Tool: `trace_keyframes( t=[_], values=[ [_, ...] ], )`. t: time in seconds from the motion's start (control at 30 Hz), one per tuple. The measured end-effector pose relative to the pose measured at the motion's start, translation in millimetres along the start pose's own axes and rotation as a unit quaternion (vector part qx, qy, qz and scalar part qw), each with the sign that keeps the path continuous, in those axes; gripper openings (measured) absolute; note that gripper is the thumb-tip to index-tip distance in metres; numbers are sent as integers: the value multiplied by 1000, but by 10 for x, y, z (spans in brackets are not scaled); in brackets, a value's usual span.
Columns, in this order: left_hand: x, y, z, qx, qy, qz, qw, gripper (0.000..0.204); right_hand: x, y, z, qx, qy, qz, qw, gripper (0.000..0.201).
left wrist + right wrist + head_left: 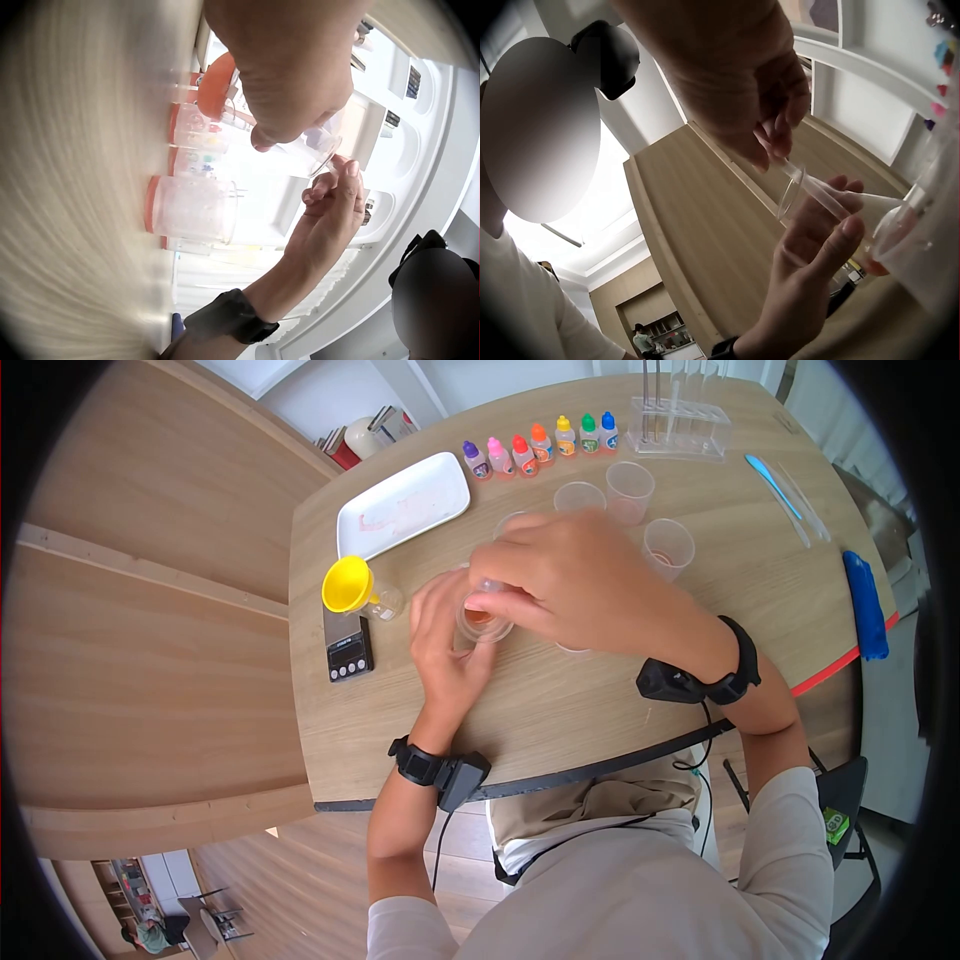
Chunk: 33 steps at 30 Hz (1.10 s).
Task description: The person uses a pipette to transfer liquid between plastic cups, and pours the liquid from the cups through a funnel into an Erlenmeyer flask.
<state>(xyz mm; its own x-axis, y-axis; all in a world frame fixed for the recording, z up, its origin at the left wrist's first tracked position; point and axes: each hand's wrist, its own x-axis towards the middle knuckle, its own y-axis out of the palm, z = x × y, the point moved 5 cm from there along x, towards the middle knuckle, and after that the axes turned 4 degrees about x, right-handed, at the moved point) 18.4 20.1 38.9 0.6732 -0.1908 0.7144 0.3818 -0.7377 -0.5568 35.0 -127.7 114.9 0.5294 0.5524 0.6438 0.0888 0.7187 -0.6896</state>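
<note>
A clear conical flask with orange-red liquid at its bottom stands over the table, and the left hand grips its side. The right hand is above the flask's mouth. In the right wrist view, the right hand pinches a thin clear stick or tube that passes through the mouth into the flask. The left hand wraps the flask's body from below. In the left wrist view the orange liquid shows beside the left hand; the tube's lower tip cannot be made out.
Several clear plastic cups stand beyond the right hand. Small colored dropper bottles line the far side, beside a test-tube rack. At left are a white tray, a yellow funnel and a scale; at right, a blue tool.
</note>
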Motion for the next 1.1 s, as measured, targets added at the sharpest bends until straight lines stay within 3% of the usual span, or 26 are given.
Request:
trace_keyframes(
  t=[0.47, 0.57, 0.67, 0.73, 1.1],
  values=[
    [1, 103, 27, -33, -42, 50, 997, 44, 50, -215, -28, 69, 72, -27, 995, 29],
    [-22, 148, 45, -43, -53, 66, 996, 45, 70, -331, -48, 94, 107, -60, 988, 30],
    [-24, 158, 38, -43, -58, 70, 995, 45, 68, -489, -62, 110, 124, -110, 980, 15],
    [-29, 166, 47, -45, -56, 77, 994, 45, 59, -586, -99, 169, 152, -175, 958, 17],
    [-25, 180, 71, -51, -70, 84, 993, 44, 40, -587, -151, 69, 154, -149, 974, 25]
  ],
)
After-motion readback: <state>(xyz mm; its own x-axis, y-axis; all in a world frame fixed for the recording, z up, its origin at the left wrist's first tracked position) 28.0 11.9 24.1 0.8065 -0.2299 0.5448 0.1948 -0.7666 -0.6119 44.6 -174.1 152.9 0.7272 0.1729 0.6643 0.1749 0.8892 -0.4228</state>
